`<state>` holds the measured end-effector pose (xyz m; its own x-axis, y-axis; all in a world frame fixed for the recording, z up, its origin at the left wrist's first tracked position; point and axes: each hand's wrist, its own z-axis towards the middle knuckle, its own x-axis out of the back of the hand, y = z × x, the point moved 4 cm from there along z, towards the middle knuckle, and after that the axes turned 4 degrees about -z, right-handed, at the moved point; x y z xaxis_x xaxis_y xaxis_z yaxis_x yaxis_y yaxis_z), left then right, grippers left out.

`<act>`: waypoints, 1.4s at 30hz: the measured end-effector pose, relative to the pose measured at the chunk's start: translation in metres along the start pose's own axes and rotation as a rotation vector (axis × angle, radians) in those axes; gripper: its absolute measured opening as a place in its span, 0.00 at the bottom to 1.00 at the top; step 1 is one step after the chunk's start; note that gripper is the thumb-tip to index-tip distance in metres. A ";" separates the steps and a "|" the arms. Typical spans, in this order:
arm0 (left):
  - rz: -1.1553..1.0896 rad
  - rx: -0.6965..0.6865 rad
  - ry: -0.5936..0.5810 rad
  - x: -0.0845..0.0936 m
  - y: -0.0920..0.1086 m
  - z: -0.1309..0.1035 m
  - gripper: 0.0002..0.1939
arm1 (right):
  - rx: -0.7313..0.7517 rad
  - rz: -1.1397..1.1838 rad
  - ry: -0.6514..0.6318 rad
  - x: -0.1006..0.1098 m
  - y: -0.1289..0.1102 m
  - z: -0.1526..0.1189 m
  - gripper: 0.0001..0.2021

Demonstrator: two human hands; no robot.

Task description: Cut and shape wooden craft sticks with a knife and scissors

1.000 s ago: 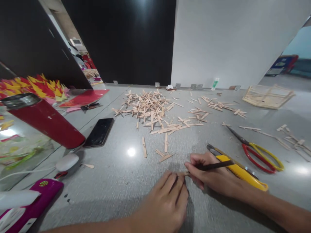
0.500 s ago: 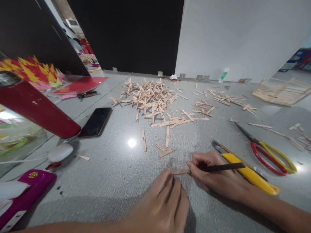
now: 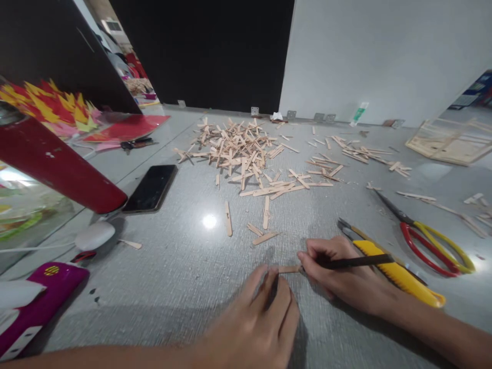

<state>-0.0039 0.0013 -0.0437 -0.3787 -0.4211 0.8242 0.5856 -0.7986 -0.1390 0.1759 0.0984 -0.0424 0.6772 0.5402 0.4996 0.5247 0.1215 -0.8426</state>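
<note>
Between my hands a short wooden stick (image 3: 289, 269) lies on the grey table (image 3: 154, 287). My left hand (image 3: 265, 312) has its fingertips pressed on the stick's left end. A dark, slim tool (image 3: 357, 261) is gripped in my right hand (image 3: 342, 274), its tip at the stick's right end; the tip itself is hidden by the fingers. Just beyond lie a few loose sticks (image 3: 265, 238), two of them upright in view, with dark marks or notches. Further back is a heap of wooden sticks (image 3: 238, 151).
A yellow cutter (image 3: 403, 279) and scissors (image 3: 430, 248) lie right of my right hand. At left are a phone (image 3: 151, 188), red bottle (image 3: 61, 159), white mouse-like object (image 3: 95, 236) and purple glue gun-like object (image 3: 46, 292). A wooden frame (image 3: 449, 141) stands back right.
The view has shifted slightly. Both hands stay at the stick, with only small movements of the fingers; my right hand still holds the dark tool.
</note>
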 end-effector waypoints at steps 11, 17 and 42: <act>0.008 -0.017 -0.019 -0.001 0.000 0.001 0.11 | 0.059 -0.060 0.030 0.000 0.004 0.003 0.22; -0.006 -0.010 0.002 -0.002 0.000 0.001 0.12 | 0.091 -0.077 0.041 0.000 0.003 0.002 0.22; 0.001 0.006 -0.003 -0.001 -0.003 0.002 0.15 | 0.051 -0.013 0.026 0.002 0.003 0.002 0.23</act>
<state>-0.0038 0.0051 -0.0434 -0.3761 -0.4206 0.8256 0.5904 -0.7955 -0.1364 0.1776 0.1017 -0.0440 0.6842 0.5165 0.5148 0.5067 0.1709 -0.8450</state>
